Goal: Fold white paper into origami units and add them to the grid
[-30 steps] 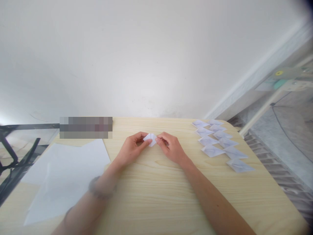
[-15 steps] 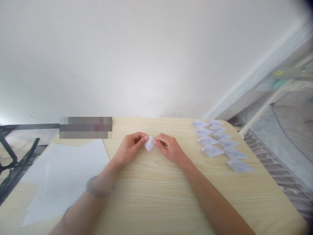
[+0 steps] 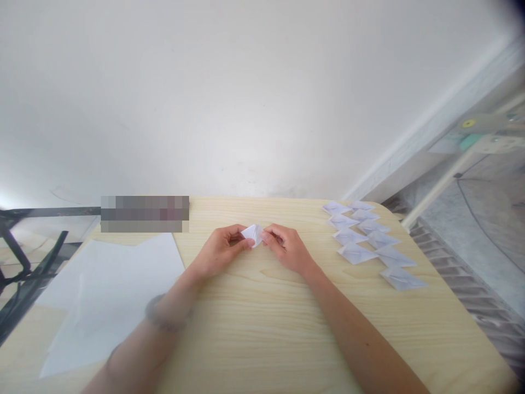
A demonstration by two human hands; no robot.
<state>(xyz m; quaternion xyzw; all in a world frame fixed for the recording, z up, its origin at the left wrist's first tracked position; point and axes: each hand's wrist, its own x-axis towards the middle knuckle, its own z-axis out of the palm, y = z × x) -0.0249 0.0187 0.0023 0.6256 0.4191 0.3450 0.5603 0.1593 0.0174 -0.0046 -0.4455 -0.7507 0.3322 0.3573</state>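
Note:
Between my hands, over the middle of the table, is a small piece of folded white paper [image 3: 253, 234], pointed at the left and creased down its middle. My left hand [image 3: 223, 246] pinches its left side, with the thumb low on the front face and the fingers behind. From the right, my right hand [image 3: 285, 246] grips the paper's right edge between thumb and fingertips. Several folded paper pieces [image 3: 356, 253] of a similar pointed diamond shape lie in two slanting rows to the right of my right hand.
White paper sheets [image 3: 118, 290] lie at the left of the wooden table [image 3: 254, 328], partly under my left forearm. A pixelated block [image 3: 143, 213] covers something at the back left. A white wall [image 3: 246, 109] rises behind the table. Black metal bars [image 3: 24, 246] stand at the left.
The folded paper has turned between my fingers and now shows a wider, sideways-pointing face. My left thumb has moved down onto its front. The rows on the right are unchanged.

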